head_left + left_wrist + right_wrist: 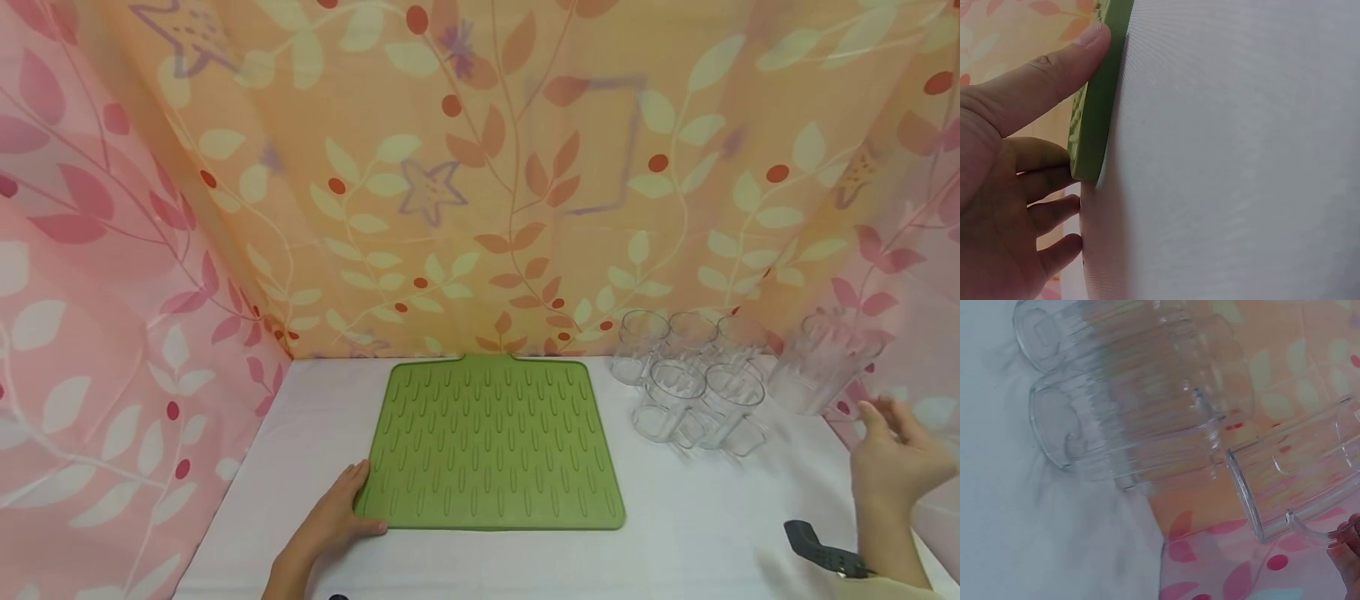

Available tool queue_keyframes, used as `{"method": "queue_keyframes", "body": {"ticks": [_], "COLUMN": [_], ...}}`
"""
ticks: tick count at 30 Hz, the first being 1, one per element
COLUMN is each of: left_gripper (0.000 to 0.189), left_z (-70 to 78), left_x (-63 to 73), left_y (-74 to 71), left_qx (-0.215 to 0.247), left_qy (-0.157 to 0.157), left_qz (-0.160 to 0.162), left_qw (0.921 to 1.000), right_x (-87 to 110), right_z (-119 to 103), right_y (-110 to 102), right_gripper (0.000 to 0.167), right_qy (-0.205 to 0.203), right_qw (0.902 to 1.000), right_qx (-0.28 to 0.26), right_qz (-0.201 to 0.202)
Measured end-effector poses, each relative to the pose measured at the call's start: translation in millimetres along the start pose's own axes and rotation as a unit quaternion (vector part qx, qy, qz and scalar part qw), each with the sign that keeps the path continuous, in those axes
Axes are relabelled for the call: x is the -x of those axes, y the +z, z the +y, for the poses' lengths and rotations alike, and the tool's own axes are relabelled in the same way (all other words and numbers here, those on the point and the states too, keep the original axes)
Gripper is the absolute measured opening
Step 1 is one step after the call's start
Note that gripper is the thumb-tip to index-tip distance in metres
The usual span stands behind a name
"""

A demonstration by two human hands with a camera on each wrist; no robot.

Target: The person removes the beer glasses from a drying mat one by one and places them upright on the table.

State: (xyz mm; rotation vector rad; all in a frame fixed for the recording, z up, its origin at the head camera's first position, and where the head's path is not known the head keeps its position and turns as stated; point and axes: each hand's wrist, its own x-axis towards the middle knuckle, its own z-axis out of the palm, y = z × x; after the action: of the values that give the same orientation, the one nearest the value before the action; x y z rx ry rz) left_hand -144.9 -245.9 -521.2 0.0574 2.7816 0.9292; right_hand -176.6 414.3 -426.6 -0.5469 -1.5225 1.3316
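Note:
A green ribbed drying mat (491, 442) lies flat on the white table. My left hand (336, 512) is at its front left corner, thumb on the front edge and fingers along the left side. The left wrist view shows the thumb (1041, 81) pressing the mat's thick rim (1097, 119). On the right, my right hand (896, 458) grips the handle of a clear pitcher (813, 375), which leans slightly. Fingers (1344, 550) hook that handle in the right wrist view, where the pitcher's base overlaps the curtain. Several clear glass mugs (675, 383) stand just left of the pitcher.
A patterned orange curtain (487, 167) rises behind the table, with pink cloth (90, 333) along the left side and more on the right. White tabletop (682, 517) shows in front of the mugs. A black strap (825, 550) is around my right wrist.

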Motion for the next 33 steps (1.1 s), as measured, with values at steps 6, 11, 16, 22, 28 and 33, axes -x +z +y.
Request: {"method": "queue_keyframes", "body": {"ticks": [6, 11, 16, 22, 28, 33], "left_gripper": [0.117, 0.117, 0.117, 0.118, 0.116, 0.116], "left_z": [-0.2, 0.8, 1.2, 1.8, 2.2, 2.8], "left_x": [0.1, 1.2, 0.9, 0.7, 1.6, 2.1], "left_y": [0.7, 0.7, 0.4, 0.1, 0.1, -0.9], "left_qx": [0.006, 0.010, 0.007, 0.007, 0.013, 0.015], "left_qy": [-0.004, -0.005, -0.006, -0.010, -0.011, -0.015], "left_qz": [-0.002, -0.001, -0.001, -0.005, -0.002, -0.003], "left_qw": [1.0000, 0.9999, 1.0000, 0.9999, 0.9999, 0.9998], "right_x": [4.7, 10.9, 19.6, 28.1, 36.8, 43.0], "right_z": [16.5, 29.0, 42.4, 61.5, 78.9, 86.8], "right_y": [-2.5, -3.4, -6.4, -5.0, -6.2, -6.5], "right_gripper": [0.028, 0.030, 0.028, 0.030, 0.028, 0.026], "right_qy": [0.028, 0.044, 0.061, 0.063, 0.070, 0.087], "right_qw": [0.9995, 0.9947, 0.9979, 0.9977, 0.9960, 0.9953], "right_qx": [-0.015, -0.092, -0.021, 0.021, 0.056, 0.042], "right_qz": [0.008, 0.006, -0.002, 0.008, 0.009, 0.006]}}
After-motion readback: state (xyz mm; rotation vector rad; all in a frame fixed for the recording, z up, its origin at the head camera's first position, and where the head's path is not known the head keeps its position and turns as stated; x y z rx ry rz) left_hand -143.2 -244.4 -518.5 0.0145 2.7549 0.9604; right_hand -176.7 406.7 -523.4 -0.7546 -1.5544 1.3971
